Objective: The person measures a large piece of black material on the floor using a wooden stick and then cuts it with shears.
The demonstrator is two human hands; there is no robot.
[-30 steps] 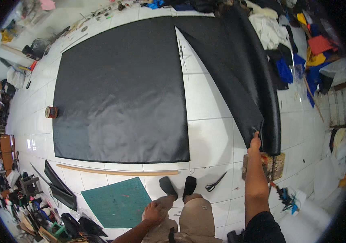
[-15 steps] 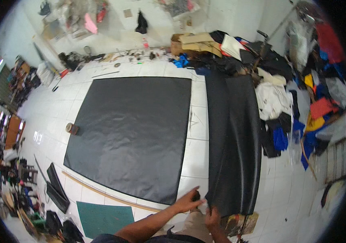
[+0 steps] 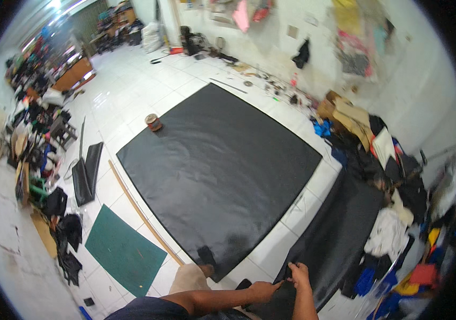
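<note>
At the right, a long black sheet point(image 3: 340, 224) of leather-like material runs from my hands toward the heap by the wall. Its near left edge is held by my right hand point(image 3: 299, 276), fingers curled and thumb bent in. Just to the left, my left hand point(image 3: 264, 292) is closed, its fingertips pinching the same edge. Further left, a large black square sheet point(image 3: 228, 160) lies flat on the white tiles. One of my feet point(image 3: 205, 257) is on its near corner. A round brown roll or can point(image 3: 153, 122) stands on its far left edge.
A wooden strip point(image 3: 142, 213) and a green mat point(image 3: 126, 250) lie left of the square sheet. Folded black pieces point(image 3: 88, 173) are beyond them. Fabric and scraps point(image 3: 388, 229) are heaped along the right wall; clutter point(image 3: 46, 144) lines the left.
My view has turned left. My left hand, stretched out before, now pinches the long sheet's edge beside my right hand. One foot now stands on the square sheet's corner.
</note>
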